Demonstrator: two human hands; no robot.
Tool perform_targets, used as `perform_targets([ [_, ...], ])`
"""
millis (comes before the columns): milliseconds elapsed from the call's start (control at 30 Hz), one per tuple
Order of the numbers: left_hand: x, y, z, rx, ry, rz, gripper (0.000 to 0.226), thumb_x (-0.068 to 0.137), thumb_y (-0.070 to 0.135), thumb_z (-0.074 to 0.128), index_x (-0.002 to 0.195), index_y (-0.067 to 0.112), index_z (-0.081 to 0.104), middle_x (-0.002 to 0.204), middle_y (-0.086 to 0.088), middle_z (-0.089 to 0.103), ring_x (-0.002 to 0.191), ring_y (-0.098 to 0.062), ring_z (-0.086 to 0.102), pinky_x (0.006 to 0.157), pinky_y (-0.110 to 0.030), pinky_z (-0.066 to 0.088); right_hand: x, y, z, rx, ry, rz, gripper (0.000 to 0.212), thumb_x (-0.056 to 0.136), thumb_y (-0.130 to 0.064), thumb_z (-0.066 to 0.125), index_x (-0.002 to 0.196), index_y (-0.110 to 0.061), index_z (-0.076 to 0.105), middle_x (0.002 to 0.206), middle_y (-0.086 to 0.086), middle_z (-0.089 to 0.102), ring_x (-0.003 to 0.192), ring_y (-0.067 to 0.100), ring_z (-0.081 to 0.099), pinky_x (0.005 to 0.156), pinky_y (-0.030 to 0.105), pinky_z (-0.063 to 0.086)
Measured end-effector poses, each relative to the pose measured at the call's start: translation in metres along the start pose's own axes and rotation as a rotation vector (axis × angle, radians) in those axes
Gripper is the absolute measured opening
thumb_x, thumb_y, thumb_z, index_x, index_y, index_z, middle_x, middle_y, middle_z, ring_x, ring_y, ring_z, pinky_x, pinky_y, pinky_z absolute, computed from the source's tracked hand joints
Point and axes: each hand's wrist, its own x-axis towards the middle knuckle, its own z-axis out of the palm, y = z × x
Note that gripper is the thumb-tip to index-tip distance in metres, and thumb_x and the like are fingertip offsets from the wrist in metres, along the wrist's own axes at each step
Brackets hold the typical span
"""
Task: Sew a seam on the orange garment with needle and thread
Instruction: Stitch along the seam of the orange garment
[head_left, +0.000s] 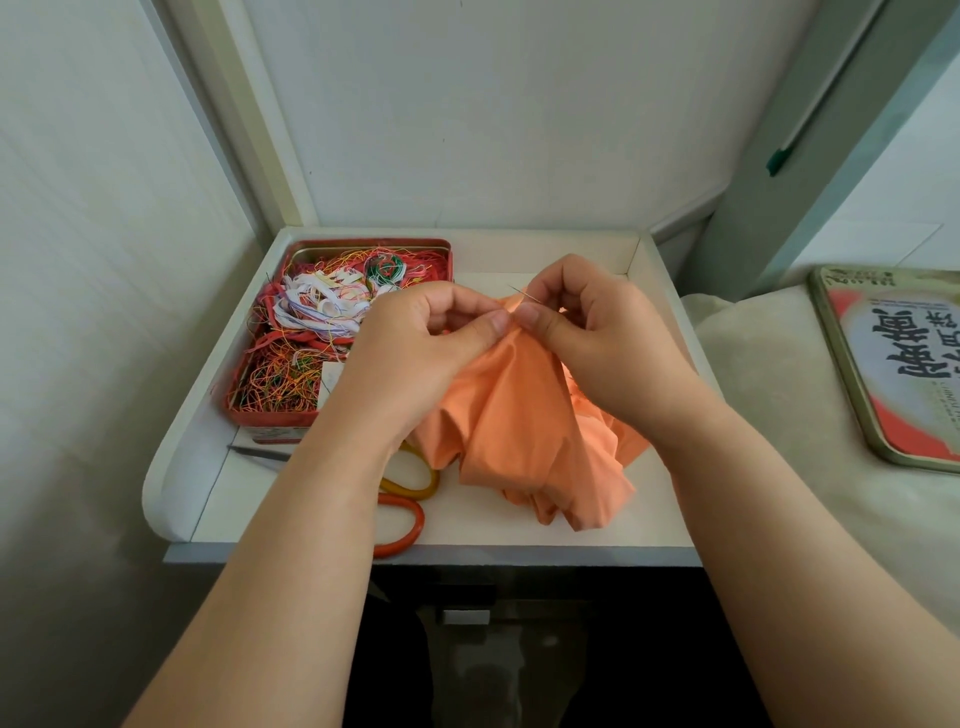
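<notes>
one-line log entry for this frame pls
left hand: pinches orange garment | right hand: pinches needle at fold | scissors: idle on tray

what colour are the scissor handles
The scissors have one yellow and one orange-red handle, seen in the head view.

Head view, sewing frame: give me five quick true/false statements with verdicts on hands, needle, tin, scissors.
1. Both hands pinch the orange garment at its raised top edge. True: left hand and right hand meet there.
2. The needle is stuck in the thread tin. False: it is at the right hand's fingertips, beside the fabric.
3. The red tin of tangled threads is open. True.
4. The scissors are in the left hand. False: they lie on the tray, partly under the left forearm.
5. The tin lid covers the thread tin. False: it lies apart, on the cloth at the right.
</notes>
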Motion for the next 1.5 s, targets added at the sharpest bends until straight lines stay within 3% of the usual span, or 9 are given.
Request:
perform_targets([
  [233, 0.0022, 0.0009, -0.0029, -0.083, 0.054, -0.029, 0.007, 0.090, 0.016, 0.066, 0.086, 0.021, 0.070, 0.068, 0.015, 0.067, 0.067, 0.004, 0.060, 0.066, -0.011, 0.044, 0.0013, -0.0015, -0.0029, 0.064, 0.040, 0.006, 0.019, 0.094, -0.014, 0.060, 0.082, -0.026, 0.052, 0.070, -0.006, 0.058, 0.060, 0.003, 0.045, 0.057, 0.015, 0.037],
  [367, -0.0003, 0.0012, -0.0031, -0.077, -0.037, 0.057, 0.015, 0.093, 0.037, 0.060, 0.105, 0.033, 0.068, 0.071, -0.002, 0.055, 0.068, -0.009, 0.049, 0.064, -0.019, 0.039, -0.0004, -0.0020, -0.0005, 0.063, 0.019, -0.019, 0.011, 0.095, -0.014, 0.059, 0.088, -0.020, 0.054, 0.076, 0.003, 0.063, 0.064, 0.006, 0.048, 0.060, 0.019, 0.038],
  [433, -0.0018, 0.0029, -0.0032, -0.104, -0.082, 0.089, 0.017, 0.088, 0.034, 0.064, 0.105, 0.036, 0.068, 0.068, 0.008, 0.062, 0.069, -0.001, 0.055, 0.069, -0.012, 0.043, -0.0004, -0.0031, -0.0008, 0.083, 0.011, -0.030, 0.010, 0.095, -0.013, 0.059, 0.087, -0.019, 0.054, 0.070, -0.006, 0.058, 0.060, 0.003, 0.045, 0.058, 0.018, 0.037],
  [567, 0.0007, 0.0009, -0.0018, -0.024, -0.032, 0.133, 0.009, 0.085, 0.025, 0.072, 0.089, 0.033, 0.074, 0.083, 0.015, 0.073, 0.085, -0.003, 0.065, 0.080, -0.020, 0.048, -0.0014, -0.0053, -0.0009, 0.099, 0.003, -0.061, 0.013, 0.094, -0.010, 0.059, 0.087, -0.018, 0.054, 0.067, -0.012, 0.053, 0.057, -0.003, 0.047, 0.057, 0.010, 0.035],
  [867, 0.0021, 0.0011, -0.0014, -0.092, 0.064, 0.052, 0.011, 0.091, 0.021, 0.065, 0.083, 0.026, 0.069, 0.071, 0.015, 0.065, 0.069, 0.002, 0.057, 0.067, -0.014, 0.044, 0.0002, -0.0021, -0.0024, 0.033, 0.059, -0.070, 0.012, 0.095, -0.012, 0.058, 0.089, -0.019, 0.051, 0.072, -0.012, 0.055, 0.063, 0.001, 0.047, 0.060, 0.013, 0.036],
  [1000, 0.0000, 0.0027, -0.0014, -0.108, 0.003, 0.115, 0.007, 0.093, 0.028, 0.062, 0.095, 0.027, 0.070, 0.074, 0.008, 0.063, 0.073, -0.002, 0.054, 0.072, -0.018, 0.041, -0.0002, -0.0027, -0.0021, 0.047, 0.044, -0.083, 0.012, 0.095, -0.012, 0.058, 0.089, -0.019, 0.051, 0.068, -0.010, 0.053, 0.060, 0.002, 0.044, 0.058, 0.013, 0.034],
  [1067, -0.0016, 0.0032, 0.0001, -0.077, -0.045, 0.155, 0.013, 0.088, 0.036, 0.064, 0.100, 0.034, 0.069, 0.065, 0.016, 0.057, 0.069, -0.001, 0.050, 0.069, -0.016, 0.039, -0.0015, -0.0040, -0.0005, 0.039, 0.028, -0.105, 0.009, 0.095, -0.013, 0.058, 0.091, -0.017, 0.052, 0.066, -0.012, 0.051, 0.059, 0.003, 0.043, 0.058, 0.013, 0.035],
  [1367, -0.0007, 0.0037, -0.0031, 0.034, 0.005, 0.149, 0.006, 0.087, 0.026, 0.070, 0.086, 0.031, 0.073, 0.082, 0.015, 0.072, 0.079, -0.005, 0.063, 0.074, -0.018, 0.047, -0.0022, -0.0038, -0.0018, -0.039, 0.044, -0.083, 0.009, 0.096, -0.016, 0.058, 0.091, -0.020, 0.052, 0.067, -0.013, 0.054, 0.062, 0.001, 0.046, 0.058, 0.011, 0.035],
  [1500, -0.0012, 0.0060, -0.0060, 0.024, -0.084, 0.149, 0.007, 0.085, 0.020, 0.071, 0.088, 0.025, 0.074, 0.086, 0.012, 0.074, 0.083, -0.004, 0.064, 0.078, -0.018, 0.048, 0.0000, -0.0046, -0.0064, 0.152, 0.008, 0.049, 0.016, 0.100, -0.016, 0.050, 0.085, -0.016, 0.055, 0.054, -0.014, 0.053, 0.048, 0.000, 0.043, 0.050, 0.011, 0.033],
])
